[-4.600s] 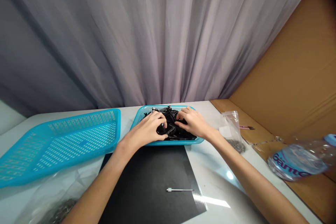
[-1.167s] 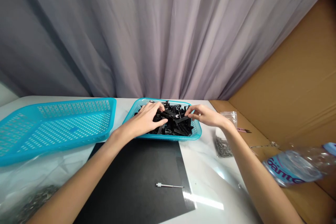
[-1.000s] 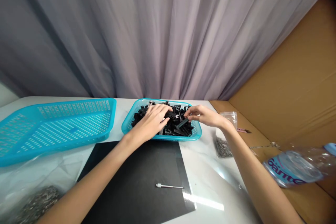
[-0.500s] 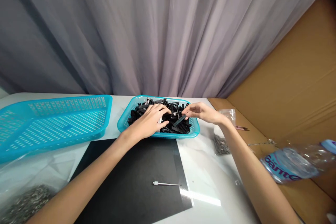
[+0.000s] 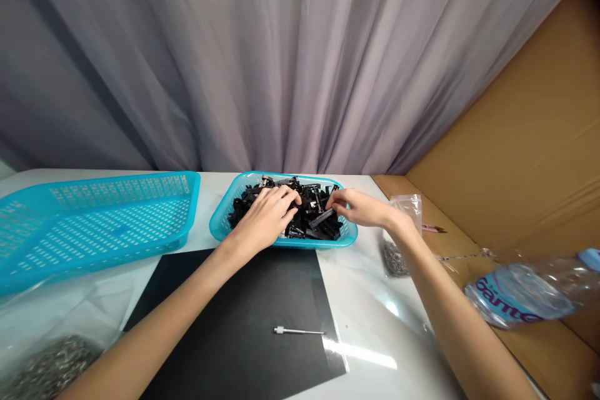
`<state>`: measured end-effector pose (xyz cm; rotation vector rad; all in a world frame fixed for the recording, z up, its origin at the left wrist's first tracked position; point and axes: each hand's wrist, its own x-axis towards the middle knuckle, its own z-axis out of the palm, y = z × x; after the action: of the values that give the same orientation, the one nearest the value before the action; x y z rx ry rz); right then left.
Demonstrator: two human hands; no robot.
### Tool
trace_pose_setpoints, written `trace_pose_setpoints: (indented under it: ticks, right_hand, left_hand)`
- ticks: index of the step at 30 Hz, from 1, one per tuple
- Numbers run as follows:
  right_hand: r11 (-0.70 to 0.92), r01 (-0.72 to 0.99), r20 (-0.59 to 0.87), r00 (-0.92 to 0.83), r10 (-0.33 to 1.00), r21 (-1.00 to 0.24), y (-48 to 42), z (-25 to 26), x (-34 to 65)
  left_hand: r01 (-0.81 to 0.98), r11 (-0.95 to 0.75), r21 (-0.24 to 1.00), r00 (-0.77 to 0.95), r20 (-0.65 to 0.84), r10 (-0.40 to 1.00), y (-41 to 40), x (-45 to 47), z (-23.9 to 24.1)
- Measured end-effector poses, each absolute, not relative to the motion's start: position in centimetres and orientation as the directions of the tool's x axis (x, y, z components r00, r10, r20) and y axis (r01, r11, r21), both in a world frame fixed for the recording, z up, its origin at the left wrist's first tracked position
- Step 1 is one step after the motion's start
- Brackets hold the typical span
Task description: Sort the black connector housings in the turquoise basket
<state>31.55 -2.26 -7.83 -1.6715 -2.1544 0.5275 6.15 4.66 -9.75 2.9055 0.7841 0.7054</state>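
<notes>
A black part [image 5: 321, 219] is slanting across the pile [image 5: 307, 200] in the small blue basket [image 5: 300, 244]; the right hand [image 5: 360, 207] is gripping its upper end. The left hand [image 5: 266, 215] is covering part of the pile, grip indeterminable. A slim tool [image 5: 297, 330] is lying on the black mat [image 5: 234, 312].

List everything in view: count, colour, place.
Baskets: two, blue, middle and left
Black parts: many, black, middle basket
Table: one, white, underneath
Bags: two, clear, lower left; table's right
Bits: many, grey, inside bags
Mat: one, black, centre
Slim tool: one, silver, on mat
Cardboard: count unclear, brown, right
Bottle: one, clear, far right
Narrow item: one, pink, on cardboard
Strand: one, silvery, near bottle
Curtain: one, grey, background
Left hand: one, over parts
Right hand: one, pinching part
</notes>
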Motion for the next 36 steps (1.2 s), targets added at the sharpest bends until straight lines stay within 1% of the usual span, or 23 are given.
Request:
trace_pose_setpoints:
  ticks: [2,3,5,7,10,12,15,18,20,22,28,32,36]
  right_hand:
    - [0.226,0.911,0.127,-0.193,0.973,-0.345,-2.4,-7.8,30.7]
    - [0.231,0.929,0.183,-0.183,0.966,-0.288,-2.4,-7.8,30.2]
    - [0.259,0.940,0.290,-0.190,0.938,-0.222,-2.5,-7.9,29.1]
    - [0.308,0.929,0.342,-0.226,0.912,-0.208,-2.5,-8.2,27.8]
    - [0.387,0.896,0.325,-0.308,0.894,-0.216,-2.3,-8.9,26.2]
    - [0.400,0.897,0.296,-0.337,0.894,-0.188,-2.2,-9.4,25.5]
    - [0.355,0.928,0.271,-0.314,0.910,-0.115,-2.1,-10.1,25.0]
    - [0.300,0.951,0.274,-0.270,0.923,-0.072,-2.1,-10.4,24.8]
    - [0.281,0.958,0.268,-0.256,0.929,-0.058,-2.1,-10.6,24.7]
    - [0.267,0.962,0.265,-0.243,0.933,-0.058,-2.1,-10.6,24.6]
    - [0.236,0.970,0.295,-0.209,0.932,-0.058,-2.1,-10.8,24.4]
    - [0.254,0.960,0.272,-0.216,0.938,-0.113,-1.9,-11.1,24.6]
    - [0.302,0.939,0.257,-0.254,0.932,-0.165,-1.7,-11.4,24.8]
  left_hand:
    - [0.477,-0.864,0.163,0.759,0.420,0.498,4.7,6.1,-9.8]
    - [0.485,-0.860,0.159,0.752,0.426,0.503,4.7,6.2,-9.8]
    - [0.496,-0.855,0.151,0.737,0.447,0.507,4.7,6.2,-9.9]
    - [0.505,-0.850,0.149,0.716,0.477,0.509,4.7,6.3,-10.1]
    - [0.531,-0.836,0.136,0.687,0.510,0.519,5.0,6.3,-10.6]
    - [0.539,-0.834,0.117,0.687,0.512,0.516,5.1,6.2,-10.8]
    - [0.539,-0.839,0.077,0.707,0.500,0.501,5.0,6.1,-10.8]
    - [0.617,-0.787,0.006,0.685,0.487,0.541,4.5,6.1,-10.3]
    - [0.687,-0.726,-0.033,0.647,0.483,0.590,4.1,6.1,-10.1]
    - [0.726,-0.686,-0.048,0.619,0.480,0.622,3.9,6.2,-10.1]
    - [0.703,-0.710,-0.028,0.624,0.502,0.598,4.2,6.1,-10.4]
    - [0.691,-0.722,-0.030,0.638,0.495,0.589,4.3,5.9,-10.4]
    - [0.694,-0.718,-0.048,0.657,0.449,0.606,4.1,5.8,-10.2]
